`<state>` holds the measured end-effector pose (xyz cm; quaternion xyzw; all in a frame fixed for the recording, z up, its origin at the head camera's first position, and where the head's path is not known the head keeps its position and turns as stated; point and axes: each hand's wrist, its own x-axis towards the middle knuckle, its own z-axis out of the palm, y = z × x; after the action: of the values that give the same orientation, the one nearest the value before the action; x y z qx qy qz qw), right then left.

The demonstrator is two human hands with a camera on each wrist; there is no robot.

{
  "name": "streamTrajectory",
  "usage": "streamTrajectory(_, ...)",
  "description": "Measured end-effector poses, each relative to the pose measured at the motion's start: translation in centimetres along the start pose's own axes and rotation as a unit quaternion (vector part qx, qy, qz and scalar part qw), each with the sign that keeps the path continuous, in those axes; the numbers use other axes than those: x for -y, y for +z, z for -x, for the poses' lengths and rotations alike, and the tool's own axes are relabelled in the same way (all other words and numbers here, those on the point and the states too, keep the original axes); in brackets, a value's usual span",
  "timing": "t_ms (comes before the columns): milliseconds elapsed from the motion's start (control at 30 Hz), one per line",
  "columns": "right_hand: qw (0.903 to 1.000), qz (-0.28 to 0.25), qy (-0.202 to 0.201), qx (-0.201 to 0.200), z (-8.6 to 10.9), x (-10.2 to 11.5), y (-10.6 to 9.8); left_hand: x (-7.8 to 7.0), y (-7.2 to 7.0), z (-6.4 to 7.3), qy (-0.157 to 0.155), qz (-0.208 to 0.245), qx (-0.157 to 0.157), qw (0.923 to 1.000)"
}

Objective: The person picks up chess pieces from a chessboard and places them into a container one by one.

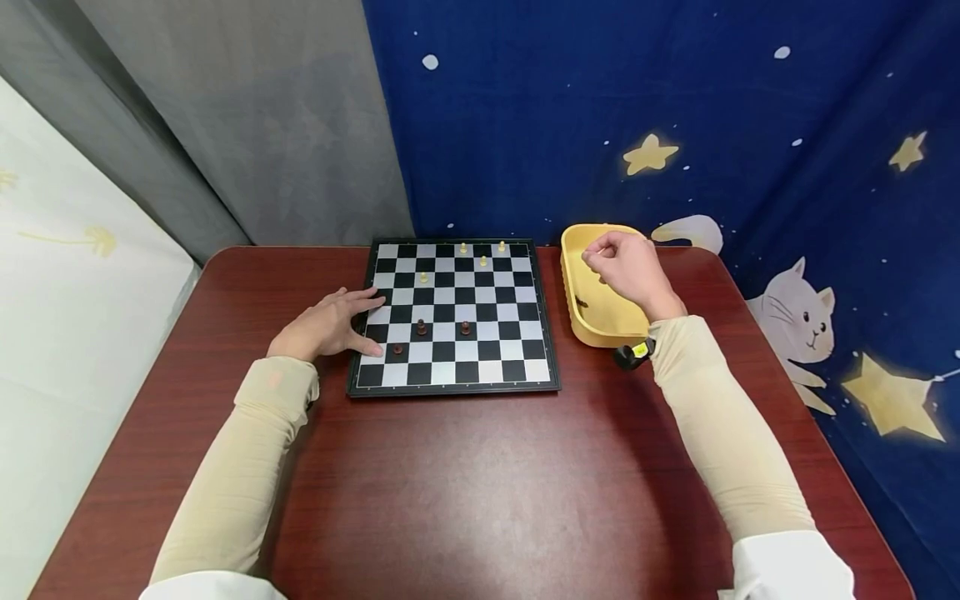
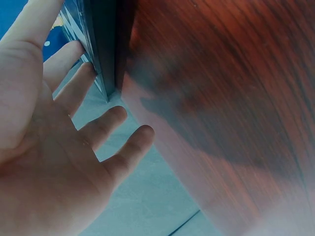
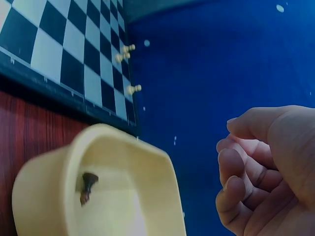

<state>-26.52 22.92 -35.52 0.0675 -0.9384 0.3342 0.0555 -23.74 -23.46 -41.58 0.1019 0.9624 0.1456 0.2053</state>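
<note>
My left hand (image 1: pixel 326 325) rests at the left edge of the black-and-white chessboard (image 1: pixel 551 379), fingers spread and fairly straight, near a dark chess piece (image 1: pixel 397 349). In the left wrist view, fingers touch or nearly touch the board's side. My right hand (image 1: pixel 630 271) hovers over the yellow plastic basket (image 1: pixel 567 292), fingers curled, thumb tip close to the index fingertip. No thing shows between those tips in the right wrist view, though something small could be hidden. A dark chess piece (image 3: pixel 87 188) lies on its side in the basket.
Several pale yellow chess pieces (image 1: pixel 423 277) stand toward the board's far side. Two more dark pieces (image 1: pixel 466 328) stand on the nearer half. The dark red table (image 1: pixel 480 483) ends behind at a blue curtain (image 1: pixel 525 125) and a grey one (image 1: pixel 285 125).
</note>
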Motion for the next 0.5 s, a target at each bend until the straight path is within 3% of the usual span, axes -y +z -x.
streamTrajectory(500,0.9975,-0.059,-0.017,0.035,1.0,3.2,2.7,-0.1,0.0,0.1,0.003,-0.001,-0.001,1.0)
